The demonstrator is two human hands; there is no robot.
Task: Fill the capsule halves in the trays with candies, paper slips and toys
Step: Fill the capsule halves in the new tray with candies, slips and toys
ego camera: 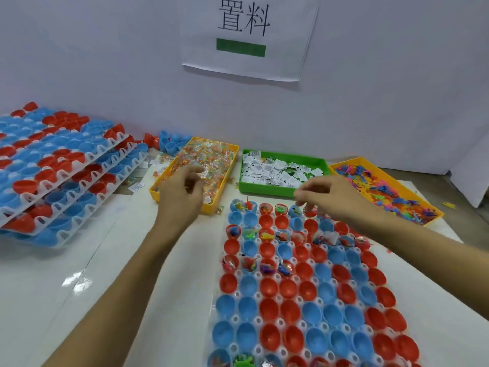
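Capsule halves (pixel 288 287), red and blue, are sitting open side up in a white tray (pixel 267 295) lying on the counter (pixel 87 274) right before the person; several halves in the far rows are already holding small toys and wrapped candies, while most nearer ones are showing bare insides. The left hand (pixel 180 192) is hovering over the near end of the yellow candy bin (pixel 195 170), fingers curled together; whether they are pinching a candy is too blurred to tell. The right hand (pixel 328 197) is hanging over the tray's far row, fingertips drawn together above a red half, and what they are gripping, if anything, is not showing clearly. Just beyond the tray, a green bin (pixel 280 170) is holding paper slips, and an orange bin (pixel 389 192) on the right is holding colourful toys. On the left, stacked trays (pixel 63 176) of more halves are resting on the counter. A paper sign (pixel 248 35) is hanging on the wall behind.
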